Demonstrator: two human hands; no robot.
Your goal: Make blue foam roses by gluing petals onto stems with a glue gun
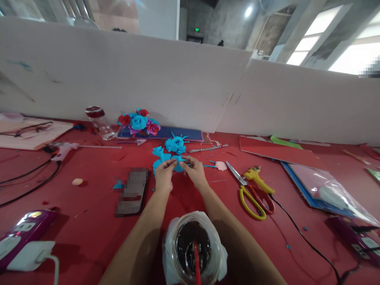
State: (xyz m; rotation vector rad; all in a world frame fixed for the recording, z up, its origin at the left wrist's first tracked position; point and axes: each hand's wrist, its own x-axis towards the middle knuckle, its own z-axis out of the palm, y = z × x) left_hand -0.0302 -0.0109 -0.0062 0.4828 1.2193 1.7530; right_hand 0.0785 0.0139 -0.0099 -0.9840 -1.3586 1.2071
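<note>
I have the blue piece (178,159) at the middle of the red table (97,241), between my left hand (164,174) and my right hand (194,172). The fingers of both are closed on it, thumb to forefinger, one pinch at each side; whether its underside touches anything I cannot tell. It looks thin and soft, so I would favour a light pinch — both hands level, pressure even — since a hard tug could crease or tear it. Just beyond lies the blue flower cluster (178,144), with a small blue flower (158,152) behind my left hand; a careless knuckle might crush either. A slim metal tool (208,149) lies past my right hand, and farther right are the scissors (236,174) beside the yellow glue gun (259,182). The phone (135,194) rests to the left. What worries me most is the drink cup (175,255) nearest me — small, slow movements seem wisest above it.
</note>
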